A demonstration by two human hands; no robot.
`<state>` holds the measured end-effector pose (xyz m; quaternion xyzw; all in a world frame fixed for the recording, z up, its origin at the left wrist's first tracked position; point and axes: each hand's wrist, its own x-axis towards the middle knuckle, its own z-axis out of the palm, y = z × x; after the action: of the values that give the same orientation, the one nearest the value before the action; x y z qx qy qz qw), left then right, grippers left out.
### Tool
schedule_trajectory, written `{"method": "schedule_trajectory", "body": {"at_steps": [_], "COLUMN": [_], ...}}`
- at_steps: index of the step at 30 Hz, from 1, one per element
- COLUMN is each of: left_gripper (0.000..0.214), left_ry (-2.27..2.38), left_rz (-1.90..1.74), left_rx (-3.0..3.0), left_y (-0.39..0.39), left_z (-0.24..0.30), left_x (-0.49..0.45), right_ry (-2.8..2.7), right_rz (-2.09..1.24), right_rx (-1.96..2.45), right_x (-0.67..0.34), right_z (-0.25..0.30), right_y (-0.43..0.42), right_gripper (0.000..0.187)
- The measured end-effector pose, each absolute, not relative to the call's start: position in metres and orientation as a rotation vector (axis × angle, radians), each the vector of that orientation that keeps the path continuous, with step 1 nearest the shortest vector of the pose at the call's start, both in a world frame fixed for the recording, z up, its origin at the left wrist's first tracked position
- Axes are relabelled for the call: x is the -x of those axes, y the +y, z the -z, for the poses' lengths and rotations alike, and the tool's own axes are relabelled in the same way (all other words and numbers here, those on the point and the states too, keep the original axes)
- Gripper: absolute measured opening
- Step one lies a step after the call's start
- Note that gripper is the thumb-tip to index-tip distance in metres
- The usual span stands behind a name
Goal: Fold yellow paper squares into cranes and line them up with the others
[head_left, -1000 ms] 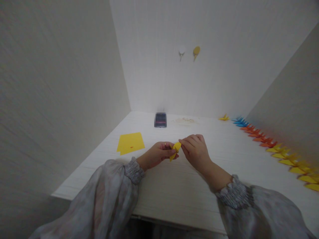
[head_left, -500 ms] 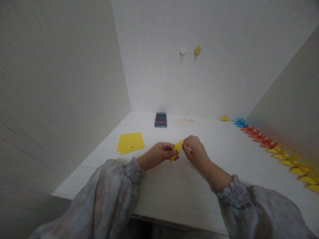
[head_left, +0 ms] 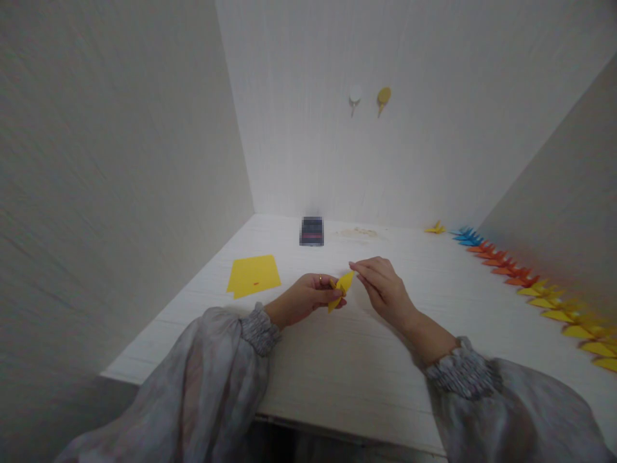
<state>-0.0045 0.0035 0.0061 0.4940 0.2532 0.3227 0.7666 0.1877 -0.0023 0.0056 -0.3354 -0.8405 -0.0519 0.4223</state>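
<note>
My left hand (head_left: 308,299) pinches a small folded yellow paper crane (head_left: 344,283) above the table, thumb on the near side. One wing points up and to the right. At that wing's tip, the thumb and fingers of my right hand (head_left: 383,286) are drawn together, pinching the paper's edge. Part of the crane is hidden behind the left fingers. Left of my hands lie flat yellow paper sheets (head_left: 253,273), overlapping, with a small orange mark on top.
Finished paper cranes, blue (head_left: 466,236), orange (head_left: 506,267) and yellow (head_left: 573,315), line the right side in a row. One yellow crane (head_left: 435,227) sits apart at the back. A dark blurred-out object (head_left: 312,231) stands near the back wall, which bears two hooks (head_left: 384,96).
My right hand has turned a little, its fingers now straighter and higher at the wing's tip. The left hand and crane have hardly moved.
</note>
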Motion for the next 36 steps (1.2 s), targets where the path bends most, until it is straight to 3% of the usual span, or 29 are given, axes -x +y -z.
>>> {"method": "schedule_trajectory", "body": {"at_steps": [12,24,36], "left_gripper": [0.025,0.024,0.030], "left_ry": [0.526,0.437,0.408], "left_rz": [-0.572,-0.566,-0.548], "left_rx": [-1.136,-1.048,-1.036], "left_y": [0.003,0.002,0.001], "left_z": [-0.006,-0.007,-0.009], "left_x": [0.010,0.011,0.010], "right_ry": [-2.174,-2.223,-2.175], "right_rz": [-0.521,-0.228,0.046], "right_rx": [0.799,0.589,0.476], "right_x": [-0.199,-0.202,-0.196], "right_z": [-0.021,-0.021,-0.022], "right_y": [-0.001,-0.004,-0.008], "right_gripper": [0.019,0.029,0.028]}}
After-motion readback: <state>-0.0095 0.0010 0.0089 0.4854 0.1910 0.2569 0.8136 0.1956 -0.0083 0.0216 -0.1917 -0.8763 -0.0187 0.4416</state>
